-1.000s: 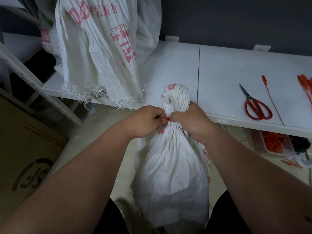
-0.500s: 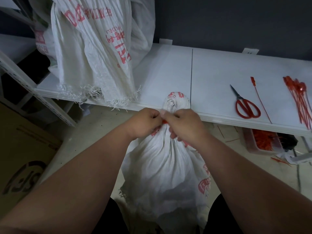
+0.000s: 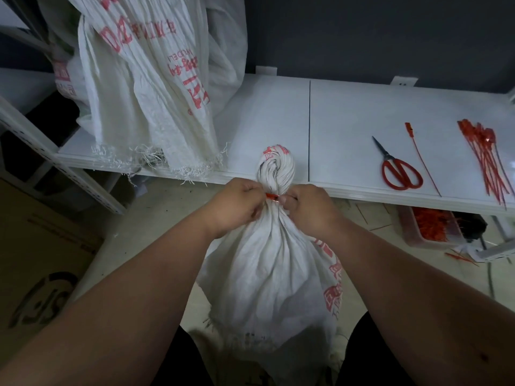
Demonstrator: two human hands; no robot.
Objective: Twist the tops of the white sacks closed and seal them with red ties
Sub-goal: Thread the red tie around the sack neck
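My left hand (image 3: 237, 207) and my right hand (image 3: 309, 207) are both curled tight at the neck of the white sack (image 3: 267, 277), one on each side. Between my fingers I pinch a red tie (image 3: 272, 196) that sits across the neck, just under the twisted top. My left fingers hold one end and my right thumb presses on the other end. The twisted top (image 3: 276, 168) sticks up above my hands like a fat knot. The rest of the sack hangs down full and round between my knees, with red print on its right side. It stands on the floor in front of the white desk (image 3: 348, 112). On the desk, to my right, lie red scissors (image 3: 397, 169) with their blades shut. Just beside them is one loose red tie (image 3: 420, 157), long and thin. Farther right is a bunch of red ties (image 3: 486, 154) lying together. On the left end of the desk is a pile of empty white sacks (image 3: 145, 79) with red letters and frayed edges hanging over the front. Under the desk, on my right, a clear tub (image 3: 429, 227) holds red bits. A brown cardboard box (image 3: 36, 263) sits on the floor at my left.
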